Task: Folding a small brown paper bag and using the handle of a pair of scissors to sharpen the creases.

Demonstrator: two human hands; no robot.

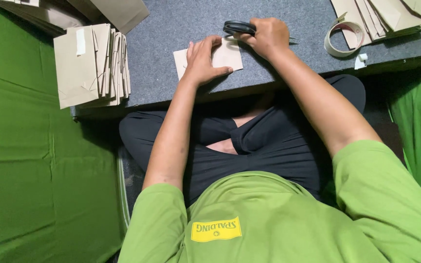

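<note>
My left hand (201,61) lies flat on a small beige paper piece (230,56), pressing it onto the grey low table (171,29). Just beyond the paper's far edge, my right hand (268,36) is closed around black-handled scissors (239,27). The scissor blades are hidden behind that hand.
A pile of folded beige paper envelopes (91,63) sits at the table's left end, more beige sheets (386,17) at the far right. A roll of tape (343,39) and a small white scrap (361,60) lie right of my hands. Green cloth (25,156) covers the floor on both sides.
</note>
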